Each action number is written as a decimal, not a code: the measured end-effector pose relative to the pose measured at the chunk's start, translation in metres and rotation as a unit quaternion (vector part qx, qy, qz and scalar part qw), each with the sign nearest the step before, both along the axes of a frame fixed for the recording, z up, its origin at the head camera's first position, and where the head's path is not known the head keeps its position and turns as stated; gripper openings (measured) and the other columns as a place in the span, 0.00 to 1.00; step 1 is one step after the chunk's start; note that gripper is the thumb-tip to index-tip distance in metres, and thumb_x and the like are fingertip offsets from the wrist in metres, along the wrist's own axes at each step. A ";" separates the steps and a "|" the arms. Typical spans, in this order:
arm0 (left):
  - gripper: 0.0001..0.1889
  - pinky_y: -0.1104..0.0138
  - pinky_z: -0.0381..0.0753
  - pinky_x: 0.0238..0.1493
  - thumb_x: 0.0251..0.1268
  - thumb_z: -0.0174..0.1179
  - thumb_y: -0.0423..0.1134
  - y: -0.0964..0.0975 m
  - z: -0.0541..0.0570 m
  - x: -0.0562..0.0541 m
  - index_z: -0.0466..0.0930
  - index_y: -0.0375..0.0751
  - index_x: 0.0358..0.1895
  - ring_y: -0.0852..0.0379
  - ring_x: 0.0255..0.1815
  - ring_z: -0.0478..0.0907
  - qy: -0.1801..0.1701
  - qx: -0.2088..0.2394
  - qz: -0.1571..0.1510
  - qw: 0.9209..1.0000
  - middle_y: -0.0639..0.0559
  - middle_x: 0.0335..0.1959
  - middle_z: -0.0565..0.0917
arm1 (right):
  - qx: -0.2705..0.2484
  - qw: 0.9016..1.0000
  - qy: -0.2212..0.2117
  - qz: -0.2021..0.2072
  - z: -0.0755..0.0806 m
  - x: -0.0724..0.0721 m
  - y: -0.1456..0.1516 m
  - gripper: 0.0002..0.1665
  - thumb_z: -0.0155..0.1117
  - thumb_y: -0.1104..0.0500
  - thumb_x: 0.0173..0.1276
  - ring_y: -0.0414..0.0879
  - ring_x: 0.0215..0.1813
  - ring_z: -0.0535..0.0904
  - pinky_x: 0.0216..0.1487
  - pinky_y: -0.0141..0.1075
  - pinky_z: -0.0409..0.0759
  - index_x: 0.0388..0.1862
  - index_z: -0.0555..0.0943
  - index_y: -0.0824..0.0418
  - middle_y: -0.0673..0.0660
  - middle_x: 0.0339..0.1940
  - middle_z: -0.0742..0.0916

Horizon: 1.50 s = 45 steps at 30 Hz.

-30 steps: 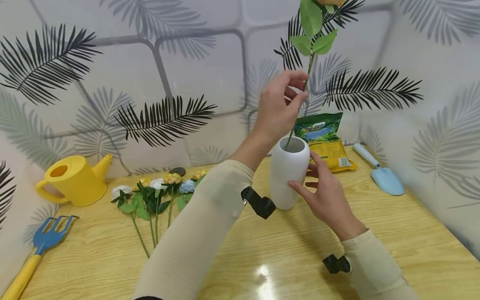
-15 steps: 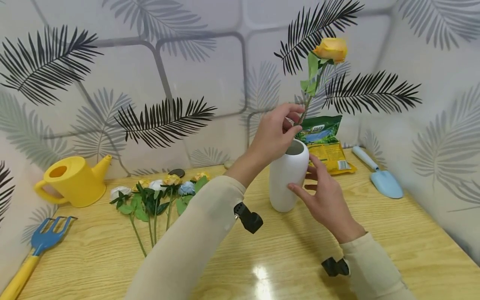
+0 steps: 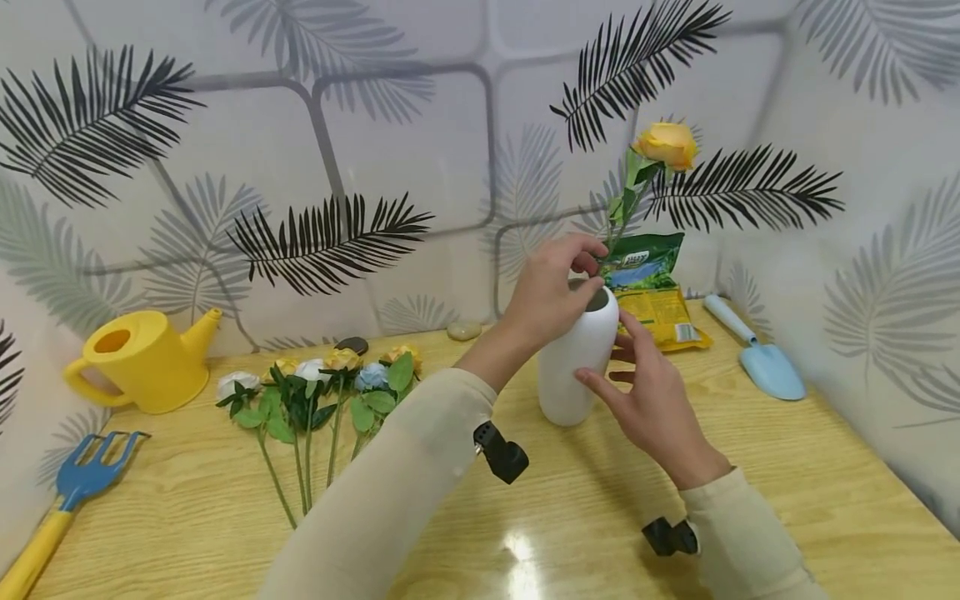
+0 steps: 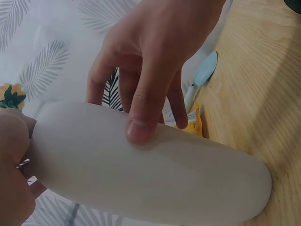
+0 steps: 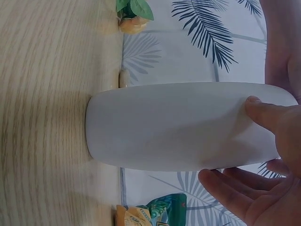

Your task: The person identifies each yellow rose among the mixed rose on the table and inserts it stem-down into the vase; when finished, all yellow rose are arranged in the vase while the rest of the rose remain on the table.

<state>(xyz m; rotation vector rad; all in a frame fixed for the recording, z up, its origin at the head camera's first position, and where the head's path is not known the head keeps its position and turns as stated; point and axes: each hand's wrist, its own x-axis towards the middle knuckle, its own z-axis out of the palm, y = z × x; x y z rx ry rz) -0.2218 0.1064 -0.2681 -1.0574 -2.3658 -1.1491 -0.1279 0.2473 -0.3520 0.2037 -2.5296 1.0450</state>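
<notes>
A white vase (image 3: 572, 371) stands on the wooden table in the head view. My right hand (image 3: 651, 398) holds its right side, thumb in front and fingers around the far side; the right wrist view also shows this hand (image 5: 263, 188) on the vase. Over the vase mouth, my left hand (image 3: 555, 287) pinches the stem of a yellow rose (image 3: 667, 146). The bloom leans up and right above the rim, and the lower stem is hidden by the fingers and the vase. At the left edge of the left wrist view, the left hand (image 4: 14, 165) is beside the vase's mouth.
Several artificial flowers (image 3: 311, 400) lie left of the arms. Further left are a yellow watering can (image 3: 153, 367) and a blue hand fork (image 3: 90, 479). Behind the vase is a green-and-yellow packet (image 3: 652, 304); a light blue trowel (image 3: 772, 367) lies right. Two stones, one pale (image 3: 464, 331), sit by the wall.
My left hand has come down towards the vase mouth, and the yellow rose has sunk with it, its stem going lower. The right hand keeps its place on the vase.
</notes>
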 end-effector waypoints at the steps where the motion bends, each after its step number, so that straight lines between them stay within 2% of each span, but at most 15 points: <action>1: 0.12 0.64 0.80 0.56 0.68 0.64 0.31 0.000 -0.001 0.000 0.81 0.37 0.53 0.51 0.50 0.81 -0.002 0.000 0.000 1.000 0.46 0.41 0.87 | 0.000 1.000 -0.001 0.000 0.000 0.000 0.000 0.51 0.73 0.57 0.66 0.64 0.58 0.82 0.50 0.54 0.86 0.79 0.53 0.64 0.71 0.62 0.80; 7: 0.11 0.68 0.80 0.56 0.68 0.63 0.30 0.000 -0.004 0.002 0.81 0.36 0.52 0.52 0.49 0.82 -0.012 0.002 -0.004 1.000 0.46 0.40 0.87 | 0.001 1.000 -0.005 0.000 0.000 0.001 -0.002 0.52 0.72 0.57 0.66 0.64 0.58 0.83 0.51 0.55 0.86 0.80 0.53 0.65 0.72 0.62 0.80; 13: 0.10 0.66 0.80 0.58 0.68 0.64 0.31 -0.001 -0.004 0.003 0.81 0.36 0.50 0.52 0.50 0.82 -0.019 0.008 -0.001 1.000 0.46 0.42 0.87 | 0.002 1.000 -0.001 0.000 0.001 0.001 -0.003 0.51 0.72 0.57 0.66 0.64 0.60 0.81 0.51 0.55 0.85 0.79 0.53 0.64 0.71 0.62 0.80; 18: 0.07 0.65 0.81 0.57 0.67 0.65 0.31 -0.003 -0.006 0.004 0.83 0.35 0.46 0.52 0.49 0.83 -0.011 0.020 0.003 1.000 0.46 0.44 0.87 | 0.001 1.000 -0.003 0.000 0.001 0.002 -0.004 0.51 0.72 0.57 0.67 0.64 0.60 0.81 0.51 0.55 0.85 0.80 0.53 0.64 0.71 0.62 0.80; 26: 0.06 0.62 0.79 0.54 0.63 0.66 0.30 -0.009 -0.009 0.005 0.84 0.36 0.42 0.50 0.47 0.82 0.003 0.032 0.034 0.999 0.45 0.40 0.87 | 0.002 1.000 0.002 0.003 0.001 0.002 -0.004 0.51 0.71 0.56 0.67 0.65 0.59 0.81 0.51 0.55 0.85 0.80 0.53 0.66 0.72 0.61 0.80; 34: 0.10 0.65 0.77 0.48 0.62 0.62 0.26 -0.016 -0.009 0.005 0.85 0.37 0.45 0.51 0.46 0.80 -0.003 0.046 0.027 0.999 0.46 0.40 0.87 | 0.008 1.000 -0.002 -0.001 0.001 0.001 -0.002 0.51 0.72 0.56 0.67 0.66 0.58 0.82 0.50 0.55 0.86 0.78 0.54 0.68 0.73 0.61 0.80; 40: 0.09 0.58 0.80 0.54 0.65 0.60 0.25 -0.023 -0.007 0.005 0.84 0.37 0.46 0.51 0.48 0.81 -0.009 0.050 0.014 0.999 0.46 0.42 0.89 | 0.006 1.000 -0.012 -0.003 0.003 0.001 -0.002 0.51 0.72 0.54 0.67 0.66 0.58 0.82 0.51 0.55 0.85 0.79 0.53 0.66 0.73 0.62 0.80; 45: 0.08 0.55 0.80 0.54 0.65 0.60 0.25 -0.030 -0.004 0.007 0.83 0.35 0.45 0.51 0.48 0.82 -0.010 0.062 0.009 0.998 0.45 0.40 0.89 | 0.000 1.000 -0.019 -0.004 0.003 0.001 -0.002 0.52 0.71 0.53 0.67 0.65 0.59 0.82 0.52 0.55 0.85 0.79 0.52 0.66 0.72 0.62 0.80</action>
